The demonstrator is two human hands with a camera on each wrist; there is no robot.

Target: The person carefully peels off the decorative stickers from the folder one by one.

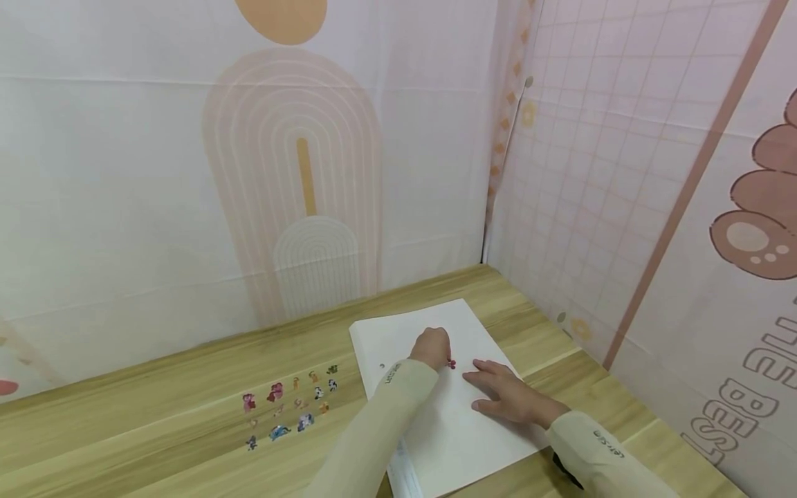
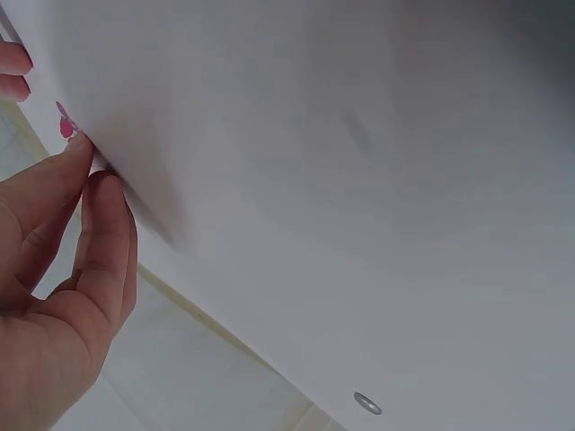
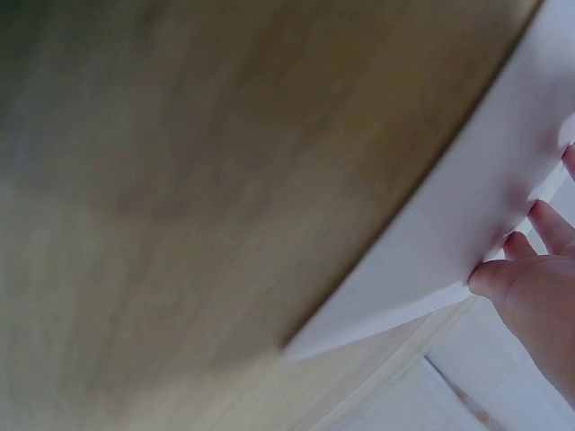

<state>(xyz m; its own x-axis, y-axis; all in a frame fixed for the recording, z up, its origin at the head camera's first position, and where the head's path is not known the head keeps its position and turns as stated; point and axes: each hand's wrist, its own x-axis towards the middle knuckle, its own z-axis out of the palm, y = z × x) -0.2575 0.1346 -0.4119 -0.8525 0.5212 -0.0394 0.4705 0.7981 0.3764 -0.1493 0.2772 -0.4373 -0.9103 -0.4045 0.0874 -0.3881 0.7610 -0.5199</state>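
Note:
My left hand (image 1: 432,348) is over a white paper sheet (image 1: 461,449), its thumb and fingers bent together at a small pink-red sticker (image 2: 66,126). In the left wrist view the thumb tip meets the lower edge of the sticker, which is against the paper. The sticker's exact figure is too small to tell. To the right, my right hand (image 1: 507,398) rests on the same sheet with fingers spread, close to the sticker. The right wrist view shows those fingertips (image 3: 482,278) touching the white surface, with nothing held.
Left of the sheet, several small colourful cartoon stickers (image 1: 278,392) lie in rows on the wooden table (image 1: 156,422). A small metal ring (image 2: 367,403) marks the sheet's left part. Printed cloth walls (image 1: 423,173) border the table behind and at right.

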